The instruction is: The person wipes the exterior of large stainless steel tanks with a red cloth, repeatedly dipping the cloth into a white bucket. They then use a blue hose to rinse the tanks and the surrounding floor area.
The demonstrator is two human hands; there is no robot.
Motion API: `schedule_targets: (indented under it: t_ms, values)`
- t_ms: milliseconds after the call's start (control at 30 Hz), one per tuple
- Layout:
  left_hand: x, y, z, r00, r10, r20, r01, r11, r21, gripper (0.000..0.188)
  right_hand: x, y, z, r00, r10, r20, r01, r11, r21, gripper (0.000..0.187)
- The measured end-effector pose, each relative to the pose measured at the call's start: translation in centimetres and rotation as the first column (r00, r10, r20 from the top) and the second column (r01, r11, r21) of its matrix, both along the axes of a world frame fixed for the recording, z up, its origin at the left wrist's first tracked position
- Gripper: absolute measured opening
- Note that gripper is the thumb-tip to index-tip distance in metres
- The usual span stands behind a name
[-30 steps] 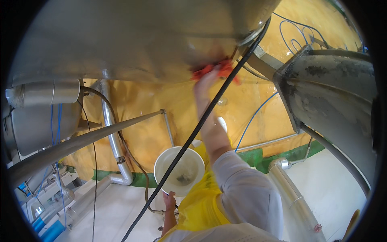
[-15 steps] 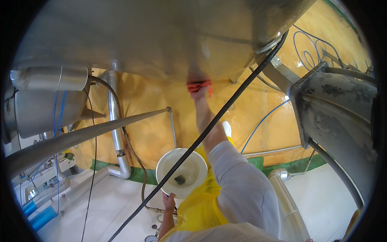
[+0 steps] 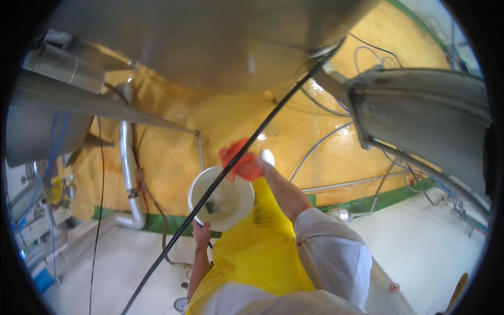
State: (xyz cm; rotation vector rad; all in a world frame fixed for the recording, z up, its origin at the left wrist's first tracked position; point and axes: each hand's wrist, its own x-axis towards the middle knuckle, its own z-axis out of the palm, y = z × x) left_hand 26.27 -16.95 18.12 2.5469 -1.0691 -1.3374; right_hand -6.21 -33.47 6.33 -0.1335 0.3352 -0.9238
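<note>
Above the right hand, hanging close overhead, the curved steel underside of a big tank. Gripped in that right hand, fingers bunched tight around it, an orange-red cloth, raised just over the far rim of a white bucket. Soft and limp, probably wet and a little slippery, so best taken as a crumpled wad in the whole fist, not by one corner. Below and to the left of it, the left hand, closed on the near rim of the bucket and holding it up off the pale floor. Light when nearly empty, stiff plastic, safest at the rim or handle; something small and dark at the bottom, perhaps a little liquid, hard to tell. Across both, running diagonally, a black hose. Under the forearms, a yellow apron.
</note>
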Motion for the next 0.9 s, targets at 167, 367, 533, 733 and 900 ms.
schedule_targets:
  t_ms: [167,367,533,733,900]
  values:
    - [-1.9,-2.4,2.0,0.992,-0.123,-0.039,0.119,0.989,-0.087,0.062,5.0,4.7,0.3,0.5,0.454,-0.738,-0.713,0.699,-0.052,0.051]
    - [-2.8,-4.2,5.4,0.965,-0.243,-0.096,0.234,0.968,-0.094,0.062,13.3,13.7,-8.1,-0.429,-0.245,-0.869,-0.743,0.643,0.186,0.066]
    - [-1.8,-4.0,5.0,0.967,-0.21,-0.142,0.199,0.976,-0.082,0.062,11.2,12.7,-3.6,-0.107,0.225,-0.968,-0.878,0.437,0.198,0.045]
    - [0.5,-3.3,-0.8,0.963,-0.195,-0.186,0.188,0.981,-0.053,0.06,-2.1,12.8,13.8,0.392,-0.096,-0.915,-0.324,0.916,-0.235,0.036]
    - [0.4,-3.5,-5.7,0.977,-0.174,-0.126,0.153,0.975,-0.159,0.053,-16.6,11.2,38.4,-0.257,-0.72,-0.644,-0.278,0.693,-0.665,0.029]
